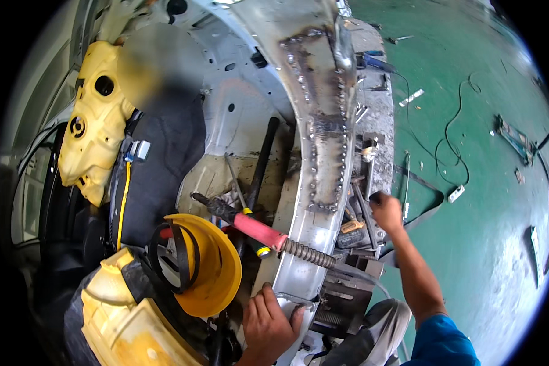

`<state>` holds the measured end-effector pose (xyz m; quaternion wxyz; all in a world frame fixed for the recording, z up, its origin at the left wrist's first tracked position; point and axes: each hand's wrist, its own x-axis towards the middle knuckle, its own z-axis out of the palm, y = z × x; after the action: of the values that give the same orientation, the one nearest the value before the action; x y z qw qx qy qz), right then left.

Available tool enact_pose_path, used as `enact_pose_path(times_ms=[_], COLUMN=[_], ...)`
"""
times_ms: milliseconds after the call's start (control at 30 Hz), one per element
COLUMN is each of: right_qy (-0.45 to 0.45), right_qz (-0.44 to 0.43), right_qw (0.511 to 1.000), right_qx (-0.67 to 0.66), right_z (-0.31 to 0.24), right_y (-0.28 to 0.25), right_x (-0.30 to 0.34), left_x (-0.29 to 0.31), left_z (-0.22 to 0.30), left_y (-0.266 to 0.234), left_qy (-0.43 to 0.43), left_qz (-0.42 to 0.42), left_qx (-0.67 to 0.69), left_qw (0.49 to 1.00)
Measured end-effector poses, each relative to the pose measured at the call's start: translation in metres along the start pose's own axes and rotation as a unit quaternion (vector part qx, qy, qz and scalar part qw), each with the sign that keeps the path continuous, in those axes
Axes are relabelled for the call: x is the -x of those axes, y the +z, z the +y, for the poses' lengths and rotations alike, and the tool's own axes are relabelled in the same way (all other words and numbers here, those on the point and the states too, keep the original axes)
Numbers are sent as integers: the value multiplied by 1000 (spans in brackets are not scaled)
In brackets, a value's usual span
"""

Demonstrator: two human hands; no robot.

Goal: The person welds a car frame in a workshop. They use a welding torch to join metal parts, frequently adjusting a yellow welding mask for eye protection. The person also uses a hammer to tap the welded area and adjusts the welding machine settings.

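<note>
Green floor (500, 207) at three o'clock, welded panel (327, 143) spanning twelve to six!
Half-open left hand (267, 320) rests on it at six; right hand (388, 212) curls past three, contents unclear; red-handled torch (259, 231) crosses the panel, yellow headgear (222, 268) at seven.

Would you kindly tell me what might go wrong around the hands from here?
The red-handled torch lies across the metal panel; a tug on its spring-wrapped hose might make it slide.
The bare left hand rests against the panel, where an edge could perhaps scrape it.
The right hand is beside tools crowded on the ledge; a bump might send one to the green floor.
</note>
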<state>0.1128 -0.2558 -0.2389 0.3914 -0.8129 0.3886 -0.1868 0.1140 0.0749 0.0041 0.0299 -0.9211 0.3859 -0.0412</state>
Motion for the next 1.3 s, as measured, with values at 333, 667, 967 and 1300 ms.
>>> enact_pose_path(times_ms=[333, 667, 967, 1300], right_qy=[-336, -284, -178, -87], right_qz=[-392, -216, -114, 93], right_qw=[856, 934, 952, 960], right_qx=[-33, -20, -222, -250], right_z=[-321, -329, -190, -66], right_y=[-22, -104, -281, -359], right_x=[19, 56, 150, 261], left_x=[5, 6, 15, 50], left_z=[2, 13, 5, -96], left_y=[0, -9, -12, -11], left_qy=[-5, 9, -5, -482], left_qz=[28, 68, 147, 92], left_qx=[30, 26, 146, 772], left_qw=[999, 997, 978, 403])
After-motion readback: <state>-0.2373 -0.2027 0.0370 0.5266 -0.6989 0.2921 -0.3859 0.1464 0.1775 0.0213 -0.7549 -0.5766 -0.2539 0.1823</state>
